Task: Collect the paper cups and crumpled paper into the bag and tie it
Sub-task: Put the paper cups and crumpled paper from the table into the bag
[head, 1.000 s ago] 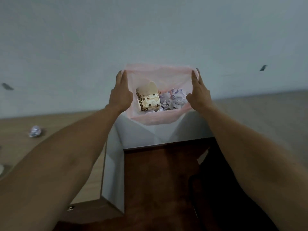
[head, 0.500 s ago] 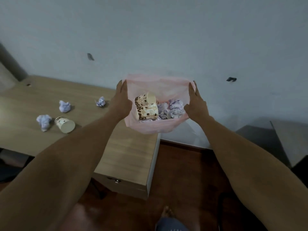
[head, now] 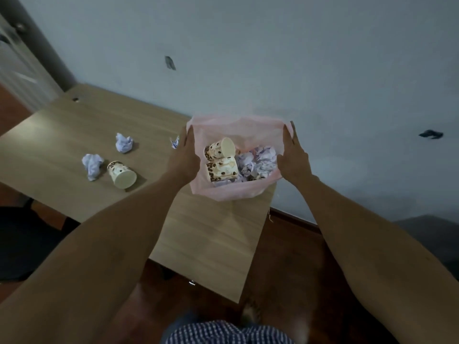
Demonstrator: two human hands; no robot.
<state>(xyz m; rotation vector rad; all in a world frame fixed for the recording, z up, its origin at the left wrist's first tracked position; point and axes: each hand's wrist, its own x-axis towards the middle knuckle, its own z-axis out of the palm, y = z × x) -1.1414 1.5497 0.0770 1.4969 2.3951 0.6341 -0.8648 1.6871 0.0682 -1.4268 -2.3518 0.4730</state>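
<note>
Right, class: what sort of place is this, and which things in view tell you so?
Probably a plain room in a home or small office: a wooden desk against a bare painted wall, a reddish wood floor, and a door at far left.

1. a light wooden desk point(head: 62, 135) runs from the left edge of view toward the middle, its long far edge against the wall.
2. a pale grey wall point(head: 273, 58) fills the top of the view, with a small dark mark point(head: 170, 62) above the desk's far edge and another dark mark point(head: 431, 134) far to the right.
3. a reddish-brown floor point(head: 293, 264) shows beyond the desk's right end.
4. a small dark hole point(head: 75, 99) sits near the desk's far left corner.
5. checked cloth point(head: 223, 333) shows at the bottom edge.
</note>
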